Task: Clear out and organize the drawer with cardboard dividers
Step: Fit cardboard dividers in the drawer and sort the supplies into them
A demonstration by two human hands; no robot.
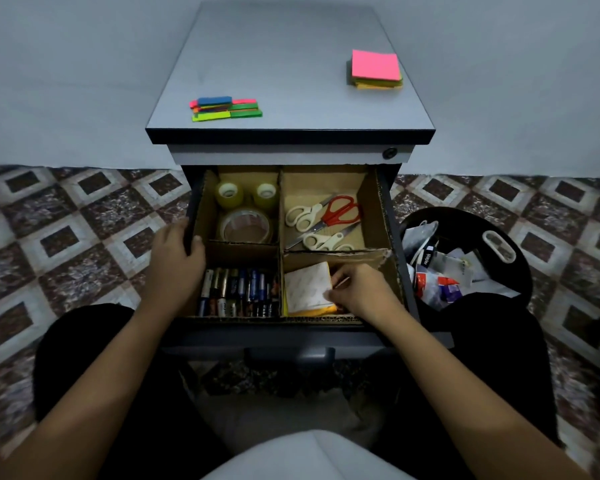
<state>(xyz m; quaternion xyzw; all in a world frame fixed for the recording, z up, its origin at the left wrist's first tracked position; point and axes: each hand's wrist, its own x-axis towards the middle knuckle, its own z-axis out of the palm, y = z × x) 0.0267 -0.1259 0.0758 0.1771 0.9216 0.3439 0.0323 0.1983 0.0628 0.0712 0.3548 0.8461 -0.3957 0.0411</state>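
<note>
The drawer (pixel 394 230) stands pulled out from under the counter (pixel 291 81), and cardboard dividers (pixel 280 216) split it into four compartments. In its near-right compartment lies a pad of sticky notes (pixel 307 287), white backing up, with yellow and orange sheets showing at its lower edge. The right hand (pixel 357 289) is inside that compartment with its fingers curled, pinching the pad's right edge. The left hand (pixel 175 254) grips the drawer's left wall, fingers wrapped over the outside and the thumb on the inner side.

The print on the pad's backing is too faint to read. The near-left compartment holds batteries (pixel 238 292) lying side by side in two rows; their labels are too small to make out. The far-left compartment holds three tape rolls (pixel 245 226), two small ones behind a larger clear one. The far-right compartment holds three pairs of scissors (pixel 326 220), one with red handles between two with white handles.

Above the drawer, on the counter, a stack of sticky notes with a pink top sheet (pixel 374 65) sits towards the far right, and a pile of coloured strips (pixel 226 108) lies near the front left. A round lock (pixel 389 153) sits in the panel just above the drawer's right corner.

Just right of the drawer stands a black bin (pixel 523 278) full of crumpled wrappers; one package (pixel 428 259) in it seems to read "stapler". Patterned floor tiles (pixel 84 220) lie on both sides.
</note>
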